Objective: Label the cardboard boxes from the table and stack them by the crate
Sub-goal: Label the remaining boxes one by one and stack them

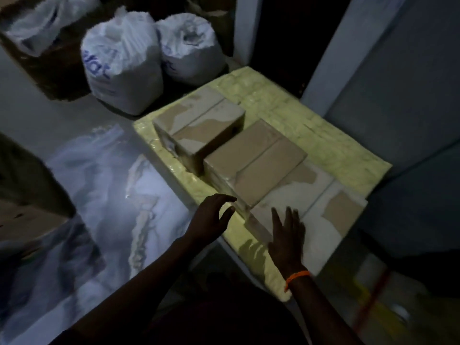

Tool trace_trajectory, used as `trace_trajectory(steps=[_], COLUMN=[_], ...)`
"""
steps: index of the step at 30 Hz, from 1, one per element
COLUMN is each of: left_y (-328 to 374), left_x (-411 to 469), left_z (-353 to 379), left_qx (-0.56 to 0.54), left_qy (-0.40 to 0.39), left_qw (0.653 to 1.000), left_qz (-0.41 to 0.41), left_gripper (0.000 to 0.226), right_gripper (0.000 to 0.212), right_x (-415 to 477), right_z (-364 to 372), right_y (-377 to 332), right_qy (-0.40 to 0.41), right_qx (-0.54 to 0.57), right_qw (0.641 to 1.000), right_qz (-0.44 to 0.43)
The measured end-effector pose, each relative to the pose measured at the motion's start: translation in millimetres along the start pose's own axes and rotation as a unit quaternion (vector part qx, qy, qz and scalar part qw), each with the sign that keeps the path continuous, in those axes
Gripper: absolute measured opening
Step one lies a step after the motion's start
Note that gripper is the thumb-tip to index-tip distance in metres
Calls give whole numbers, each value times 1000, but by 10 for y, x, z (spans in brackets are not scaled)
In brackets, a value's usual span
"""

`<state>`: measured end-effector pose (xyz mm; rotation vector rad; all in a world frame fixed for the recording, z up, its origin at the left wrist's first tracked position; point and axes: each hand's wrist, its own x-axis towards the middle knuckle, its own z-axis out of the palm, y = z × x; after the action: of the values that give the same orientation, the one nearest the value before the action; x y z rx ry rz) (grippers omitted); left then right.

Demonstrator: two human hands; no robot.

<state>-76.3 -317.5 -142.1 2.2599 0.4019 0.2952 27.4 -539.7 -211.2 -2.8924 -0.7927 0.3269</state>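
Three taped cardboard boxes lie on a pale yellow-green surface (323, 145). The far box (199, 123) stands tallest at the back left. A middle box (254, 160) lies partly on top of a flat, white-patched near box (306, 212). My left hand (211, 217) hovers with relaxed, slightly curved fingers beside the near left corner of the middle box and holds nothing. My right hand (286, 237), an orange band at its wrist, lies flat with straight fingers on the near box's left end.
Two full white sacks (122, 63) (191, 48) stand on the floor behind the surface. A brown carton (44, 46) with a plastic bag sits at the top left. Crumpled white plastic (99, 195) covers the floor at left. A grey wall (398, 95) bounds the right.
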Motion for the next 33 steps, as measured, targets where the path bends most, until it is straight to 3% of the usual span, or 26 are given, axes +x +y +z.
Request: trace_trajectory(steps=[5, 8, 10, 12, 15, 18, 21, 23, 26, 29, 33], left_y=[304, 499, 549, 561, 583, 624, 718, 887, 1189, 1361, 1418], left_x=[255, 337, 370, 388, 435, 472, 513, 531, 545, 507, 365], left_z=[584, 908, 1132, 1329, 1517, 1637, 1634, 1600, 1482, 1293, 883], left_qx=[18, 9, 12, 31, 57, 29, 19, 6, -55, -143, -216], left_qy=[-71, -99, -131, -153, -168, -187, -185, -185, -157, -120, -9], left_qw=[996, 994, 991, 988, 979, 968, 968, 971, 975, 974, 967], left_qz=[43, 51, 34, -8, -98, -164, -170, -153, -146, -129, -134], left_gripper=[23, 25, 35, 54, 86, 103, 90, 79, 77, 75, 56], right_gripper=[118, 94, 88, 91, 110, 116, 100, 103, 114, 100, 86], right_x=[-222, -342, -369, -381, -350, -293, -380, -471, -595, -645, -588], right_z=[-4, -13, -27, -97, -163, -190, -244, -340, -605, -1000, -1433], right_y=[723, 1050, 1228, 1317, 1497, 1600, 1639, 1698, 1755, 1681, 1437], right_qy=[7, 8, 13, 62, 107, 88, 83, 101, 128, 161, 183], right_qx=[-21, -2, 34, 111, 306, 477, 539, 545, 542, 552, 554], right_qw=[1000, 999, 999, 991, 920, 826, 790, 784, 792, 789, 800], right_qz=[-8, -34, -36, 37, 220, 289, 281, 280, 249, 217, 139])
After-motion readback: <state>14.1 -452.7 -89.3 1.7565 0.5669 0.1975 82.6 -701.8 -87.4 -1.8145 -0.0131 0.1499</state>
